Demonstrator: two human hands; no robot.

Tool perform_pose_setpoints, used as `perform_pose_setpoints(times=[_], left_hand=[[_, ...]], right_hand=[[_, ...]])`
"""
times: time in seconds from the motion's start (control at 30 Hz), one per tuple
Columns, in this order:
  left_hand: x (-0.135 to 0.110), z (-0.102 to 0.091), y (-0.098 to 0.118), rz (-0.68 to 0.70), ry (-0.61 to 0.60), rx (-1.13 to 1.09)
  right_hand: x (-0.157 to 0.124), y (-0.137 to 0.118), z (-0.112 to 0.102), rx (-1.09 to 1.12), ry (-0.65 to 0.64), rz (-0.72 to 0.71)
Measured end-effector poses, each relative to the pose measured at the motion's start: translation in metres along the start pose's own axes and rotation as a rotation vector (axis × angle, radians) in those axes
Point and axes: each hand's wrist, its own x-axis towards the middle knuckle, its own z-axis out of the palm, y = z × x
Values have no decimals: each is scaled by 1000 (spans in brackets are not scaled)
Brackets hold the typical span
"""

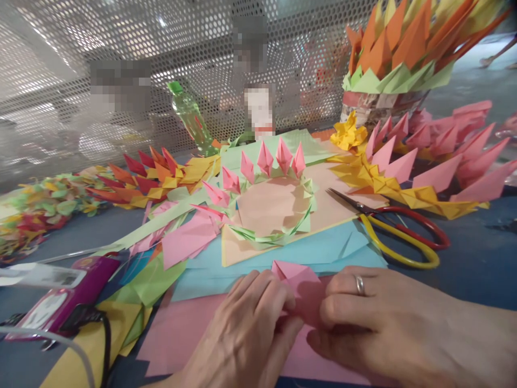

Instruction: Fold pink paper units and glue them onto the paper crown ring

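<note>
My left hand point(250, 328) and my right hand point(388, 318) meet at the bottom centre, both pinching a small folded pink paper piece point(297, 277). The fingers of each hand are curled and pressed onto its folds. A ring sits on one finger of my right hand. The piece rests on a flat pink sheet point(177, 334) lying over light blue sheets point(323, 250). Just beyond stands a ring of folded green paper with pink points point(266, 183) on a peach sheet point(242, 250).
Scissors with red and yellow handles point(398, 231) lie to the right. Pink and yellow folded chains point(407, 167) and a tall orange and green paper piece point(404, 48) stand at the right. Red, orange and green chains point(133, 180) lie left, a green bottle point(191, 116) behind, a perforated metal screen point(121, 32) beyond.
</note>
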Motion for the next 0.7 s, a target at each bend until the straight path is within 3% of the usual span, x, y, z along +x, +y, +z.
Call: perform_pose_setpoints(times=[0.07, 0.1, 0.17, 0.2, 0.33, 0.4, 0.43, 0.53, 0.7], left_hand=[[-1, -1, 2, -5, 5, 8], [-1, -1, 3, 5, 8, 18], [-3, -2, 5, 34, 32, 46], [-3, -3, 6, 45, 48, 61], [-6, -1, 5, 28, 80, 85], [-7, 2, 4, 14, 71, 78], [-8, 4, 3, 4, 63, 71], [-11, 8, 1, -11, 39, 45], [-11, 2, 3, 2, 36, 80]], right_hand=[[1, 0, -3, -34, -65, -8], [1, 1, -3, -65, -37, -10], [1, 2, 0, -54, 142, -57], [0, 2, 2, -40, 151, -74], [-1, 2, 10, -30, 47, 1], [-2, 4, 15, -22, 217, -37], [-3, 5, 17, -20, 243, -29], [-4, 6, 16, 6, 119, -38], [-3, 3, -4, 77, 29, -26]])
